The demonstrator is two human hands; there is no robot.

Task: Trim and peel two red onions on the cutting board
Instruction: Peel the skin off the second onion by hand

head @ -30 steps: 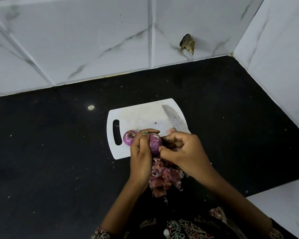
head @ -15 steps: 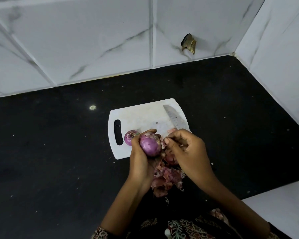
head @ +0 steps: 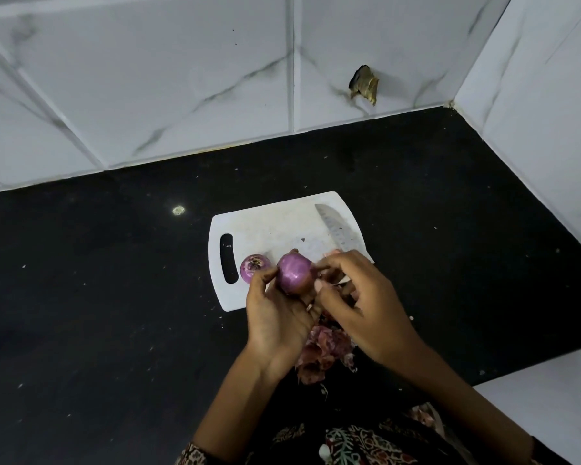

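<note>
Nearest me, my left hand (head: 275, 317) cupped the peeled onion (head: 294, 274) in curled fingers, while my right hand (head: 359, 307) pinched at its right side. Below them onion skins (head: 322, 350) littered the black desk (head: 98, 313). Beyond lay the second onion (head: 254, 267), cutting board (head: 265, 226), knife (head: 337, 231), then marbled wall tiles (head: 182, 78).

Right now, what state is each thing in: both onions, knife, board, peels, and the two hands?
held onion: peeled, glossy, lifted over the board's near edge
second onion: on the board, trimmed end up
knife: lying on the board, ungripped, handle hidden
cutting board: flat on the counter
onion skins: heaped on the counter, near side of the board
left hand: grips the held onion
right hand: fingertips pinch at the held onion's right side
</note>
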